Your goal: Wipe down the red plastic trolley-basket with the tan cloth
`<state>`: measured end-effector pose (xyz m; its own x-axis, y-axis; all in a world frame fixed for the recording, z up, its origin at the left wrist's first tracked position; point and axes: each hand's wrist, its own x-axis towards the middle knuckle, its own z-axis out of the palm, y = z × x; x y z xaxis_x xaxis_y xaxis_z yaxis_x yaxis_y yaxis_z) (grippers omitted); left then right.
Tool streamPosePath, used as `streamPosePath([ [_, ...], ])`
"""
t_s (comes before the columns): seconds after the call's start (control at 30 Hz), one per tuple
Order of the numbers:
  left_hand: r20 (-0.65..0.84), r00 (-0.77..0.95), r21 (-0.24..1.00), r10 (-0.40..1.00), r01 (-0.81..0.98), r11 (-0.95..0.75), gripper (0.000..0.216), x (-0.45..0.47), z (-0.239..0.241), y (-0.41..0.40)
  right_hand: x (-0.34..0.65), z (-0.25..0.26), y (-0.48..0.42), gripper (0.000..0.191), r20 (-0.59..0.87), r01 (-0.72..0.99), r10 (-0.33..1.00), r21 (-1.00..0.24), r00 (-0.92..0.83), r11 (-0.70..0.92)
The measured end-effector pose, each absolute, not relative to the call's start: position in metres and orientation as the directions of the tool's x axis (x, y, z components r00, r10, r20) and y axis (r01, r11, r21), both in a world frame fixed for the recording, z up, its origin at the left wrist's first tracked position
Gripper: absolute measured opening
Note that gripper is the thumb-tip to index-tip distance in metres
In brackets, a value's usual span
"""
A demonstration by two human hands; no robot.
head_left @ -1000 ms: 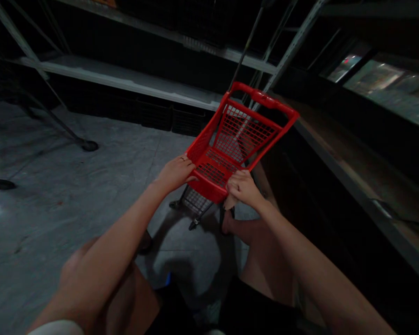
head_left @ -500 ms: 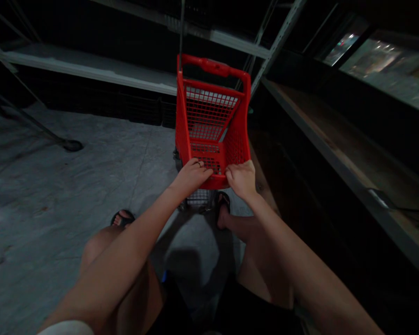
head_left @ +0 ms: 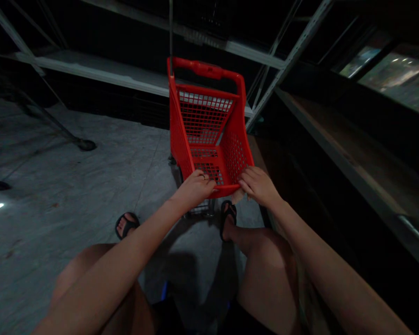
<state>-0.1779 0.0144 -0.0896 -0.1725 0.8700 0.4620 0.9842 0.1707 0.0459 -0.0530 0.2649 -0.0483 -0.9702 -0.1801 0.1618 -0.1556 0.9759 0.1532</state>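
A red plastic shopping cart (head_left: 209, 70) with grid sides stands before my knees, its near end toward me. My left hand (head_left: 197, 188), with a ring on one finger, has its fingers curled over the near rim of the basket. At the near right corner, my right hand (head_left: 259, 186) is closed at the rim. A pale brownish scrap, seemingly a cloth (head_left: 238, 196), pokes out below the right hand's fingers, outside the basket. Most of the cloth is hidden by that hand. Inside the cart only the red grid floor and walls show.
Behind the cart runs a metal shelving rack (head_left: 125, 80) with dark crates under it. A long wooden ledge (head_left: 349, 163) lies along the right. On the grey concrete floor (head_left: 101, 177) at left stands a wheeled metal leg (head_left: 86, 144). My sandalled feet flank the cart. The light is dim.
My right hand has moved right along the rim to the corner, and the pale scrap now shows beneath it. My left hand still rests on the near rim. The view has shifted slightly.
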Motion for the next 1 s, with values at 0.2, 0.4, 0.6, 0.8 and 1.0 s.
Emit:
streamPosePath([
  [0.2, 0.401, -0.059, 0.062, 0.914, 0.997, 0.037, 0.037, -0.162, -0.074, -0.008, -0.029, -0.054, 0.229, 0.034, 0.164, -0.08, -0.106, 0.157, -0.981, 0.984],
  [0.4, 0.348, -0.184, 0.227, 0.919, 0.968, 0.108, 0.047, -0.184, -0.039, -0.042, 0.025, -0.043, 0.169, 0.03, 0.074, -0.131, -0.139, 0.105, -0.987, 0.986],
  [0.6, 0.351, -0.366, 0.27, 0.862, 0.921, 0.281, 0.037, -0.213, -0.028, -0.06, 0.033, -0.026, 0.129, 0.032, -0.397, -0.142, -0.129, 0.003, -0.909, 0.99],
  [0.8, 0.35, -0.372, 0.244, 0.86, 0.922, 0.3, 0.04, -0.194, -0.02, -0.074, -0.069, -0.065, 0.13, 0.014, -0.396, 0.061, 0.005, -0.129, -0.918, 0.99],
  [1.0, 0.487, -0.388, 0.286, 0.782, 0.917, 0.277, 0.04, -0.198, -0.016, -0.084, -0.15, -0.119, 0.12, 0.045, -0.176, 0.439, 0.417, -0.115, -0.892, 0.891],
])
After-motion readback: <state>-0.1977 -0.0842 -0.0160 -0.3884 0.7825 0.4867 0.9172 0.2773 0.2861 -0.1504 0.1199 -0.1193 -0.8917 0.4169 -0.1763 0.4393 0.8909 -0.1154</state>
